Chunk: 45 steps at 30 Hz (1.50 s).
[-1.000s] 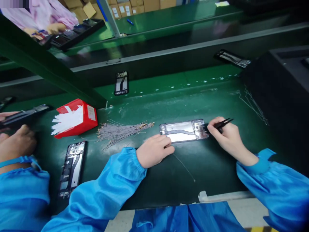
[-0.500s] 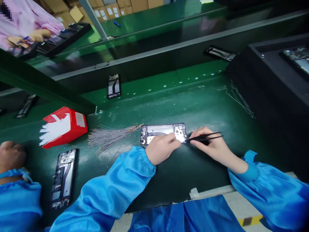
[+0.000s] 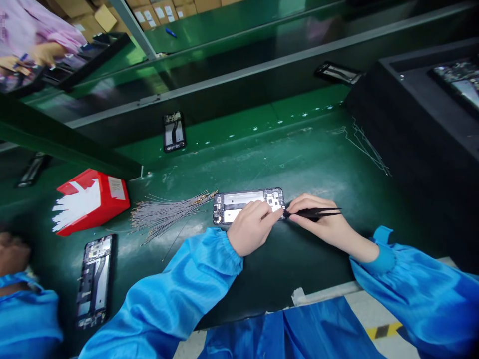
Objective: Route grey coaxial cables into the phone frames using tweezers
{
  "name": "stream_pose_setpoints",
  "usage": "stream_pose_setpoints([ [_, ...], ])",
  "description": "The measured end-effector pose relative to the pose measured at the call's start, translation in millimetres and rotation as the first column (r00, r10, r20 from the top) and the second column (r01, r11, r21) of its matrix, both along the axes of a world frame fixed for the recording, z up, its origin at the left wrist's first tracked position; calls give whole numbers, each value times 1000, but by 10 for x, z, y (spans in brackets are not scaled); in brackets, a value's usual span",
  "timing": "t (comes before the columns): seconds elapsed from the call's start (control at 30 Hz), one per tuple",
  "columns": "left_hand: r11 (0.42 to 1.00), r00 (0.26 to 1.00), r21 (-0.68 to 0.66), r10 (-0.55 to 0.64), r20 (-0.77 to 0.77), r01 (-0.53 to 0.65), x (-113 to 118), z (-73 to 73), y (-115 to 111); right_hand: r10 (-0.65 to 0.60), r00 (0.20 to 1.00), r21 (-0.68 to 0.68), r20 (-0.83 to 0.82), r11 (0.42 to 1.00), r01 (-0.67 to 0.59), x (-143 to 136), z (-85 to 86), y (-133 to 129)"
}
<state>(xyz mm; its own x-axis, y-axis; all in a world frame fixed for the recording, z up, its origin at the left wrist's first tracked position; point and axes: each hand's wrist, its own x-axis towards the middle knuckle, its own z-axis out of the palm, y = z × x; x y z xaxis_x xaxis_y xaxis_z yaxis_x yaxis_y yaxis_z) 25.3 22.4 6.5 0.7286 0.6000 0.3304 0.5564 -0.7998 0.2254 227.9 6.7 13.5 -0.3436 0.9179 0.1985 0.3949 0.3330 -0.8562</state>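
1. Watching from afar, I've got the opened smartphone [image 3: 239, 198] flat on the green bench [image 3: 269, 271], right by the cable bundle [image 3: 168, 213].
2. My left hand [image 3: 254, 227] covers its near edge, fingers together; pinching or merely resting, I can't tell. My right hand [image 3: 325, 224] pinches black tweezers [image 3: 312, 213] at its right end.
3. Light, stiff and slick, I'd judge, circuitry fragile: grip the side rims.
4. Containers now! Red bin [image 3: 120, 192], stuffed with white strips [image 3: 80, 202]; black box [image 3: 407, 134], a second smartphone [image 3: 458, 82] up top.
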Motion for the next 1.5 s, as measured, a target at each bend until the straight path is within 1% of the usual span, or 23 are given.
stream_pose_setpoints([
  [0.17,999,998,16,34,-56,-33,24,-7,-16,1,1000,19,6,1000,-1,14,-32,0],
  [0.3,1000,999,6,19,-29,-19,37,-11,-24,-11,1000,-24,-23,1000,10,20,-57,-7],
  [0.47,999,1000,30,16,0,-16,50,-20,-29,-11,999,-58,-35,998,9,10,-54,-8],
  [0.7,997,1000,83,2,2,-2,52,-36,-36,-9,1000,-47,-10,999,9,1,-46,4],
  [0.87,996,1000,93,-5,-1,5,54,-34,-37,-2,1000,-42,-7,999,2,2,-36,9],
  [1.07,996,1000,83,-9,-15,10,55,-31,-37,33,999,26,-20,999,-32,-9,-57,-17],
  [1.17,997,1000,72,-5,-21,7,53,-32,-41,19,999,53,-29,998,-17,-21,-64,-30],
  [1.3,998,1000,66,-1,-24,3,52,-29,-41,-13,1000,50,-26,999,15,-18,-57,-21],
  [1.5,997,1000,80,-3,-18,4,60,-26,-35,-1,1000,32,-23,999,2,-11,-49,-6],
])
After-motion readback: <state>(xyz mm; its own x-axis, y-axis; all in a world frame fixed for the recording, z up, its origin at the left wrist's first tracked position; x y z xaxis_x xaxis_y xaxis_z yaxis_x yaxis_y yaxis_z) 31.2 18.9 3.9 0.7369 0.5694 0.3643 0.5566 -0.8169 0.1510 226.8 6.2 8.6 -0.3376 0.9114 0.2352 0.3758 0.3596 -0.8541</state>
